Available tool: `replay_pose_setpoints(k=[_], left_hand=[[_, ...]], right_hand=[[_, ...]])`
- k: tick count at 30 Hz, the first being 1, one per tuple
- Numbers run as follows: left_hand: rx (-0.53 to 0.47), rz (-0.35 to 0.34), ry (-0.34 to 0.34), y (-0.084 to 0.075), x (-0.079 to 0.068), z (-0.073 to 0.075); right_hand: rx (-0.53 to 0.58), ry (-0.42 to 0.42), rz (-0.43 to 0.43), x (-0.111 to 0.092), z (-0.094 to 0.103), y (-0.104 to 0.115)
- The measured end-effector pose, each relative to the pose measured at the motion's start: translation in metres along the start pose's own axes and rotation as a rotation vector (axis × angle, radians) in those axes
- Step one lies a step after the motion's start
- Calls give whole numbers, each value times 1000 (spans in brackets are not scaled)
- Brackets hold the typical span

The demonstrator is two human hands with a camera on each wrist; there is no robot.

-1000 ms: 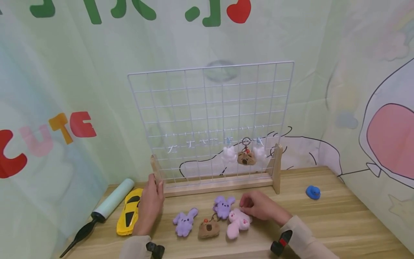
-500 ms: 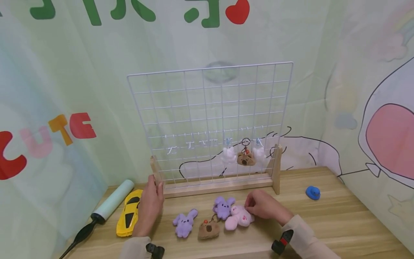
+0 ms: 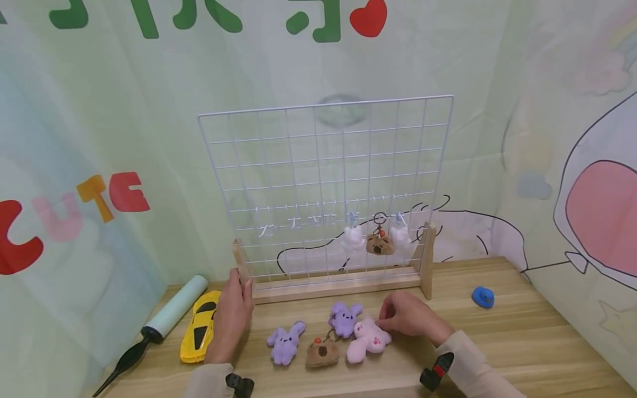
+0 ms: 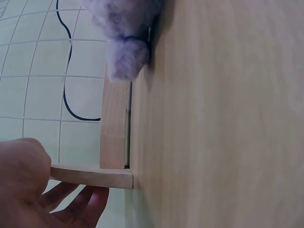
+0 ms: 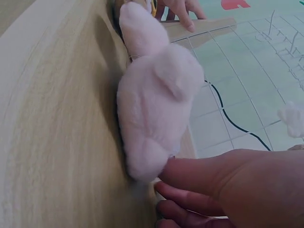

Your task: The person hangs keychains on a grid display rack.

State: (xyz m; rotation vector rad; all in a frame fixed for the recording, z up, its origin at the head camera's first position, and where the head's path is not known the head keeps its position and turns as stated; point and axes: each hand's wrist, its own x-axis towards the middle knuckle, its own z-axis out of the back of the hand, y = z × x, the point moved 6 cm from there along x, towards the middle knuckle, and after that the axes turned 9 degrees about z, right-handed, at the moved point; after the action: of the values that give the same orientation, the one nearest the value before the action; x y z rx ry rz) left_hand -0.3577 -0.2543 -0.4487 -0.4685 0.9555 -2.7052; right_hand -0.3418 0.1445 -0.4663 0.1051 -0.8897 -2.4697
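Observation:
My left hand (image 3: 231, 309) holds the left wooden end post (image 4: 95, 176) of a white wire grid rack (image 3: 318, 160), with the thumb on one side and fingers on the other. My right hand (image 3: 410, 314) pinches the near edge of a pink plush toy (image 3: 369, 338), which lies on the table; the thumb presses the plush in the right wrist view and the other fingers are partly hidden. Beside it lie a purple bunny plush (image 3: 344, 319), a brown plush keychain (image 3: 322, 352) and, farther left, another purple bunny plush (image 3: 285, 345).
From the rack's hooks hang a brown plush keychain (image 3: 380, 244) and two white plush charms (image 3: 354, 237). Left of my left hand are a yellow toy car (image 3: 200, 326) and a pale-green balloon pump (image 3: 174, 307). A blue toy duck (image 3: 483, 297) sits on the right.
My right hand has shifted slightly right, and the pink plush has turned and moved a little with it. My left hand has stayed on the post.

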Motion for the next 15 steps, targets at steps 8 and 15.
replay_pose_setpoints(k=[8,15], left_hand=[[-6,0,-8,0,0,0],[-2,-8,-10,-1,-1,1]], right_hand=[[-45,10,39,-1,2,7],[-42,90,88,-2,0,12]])
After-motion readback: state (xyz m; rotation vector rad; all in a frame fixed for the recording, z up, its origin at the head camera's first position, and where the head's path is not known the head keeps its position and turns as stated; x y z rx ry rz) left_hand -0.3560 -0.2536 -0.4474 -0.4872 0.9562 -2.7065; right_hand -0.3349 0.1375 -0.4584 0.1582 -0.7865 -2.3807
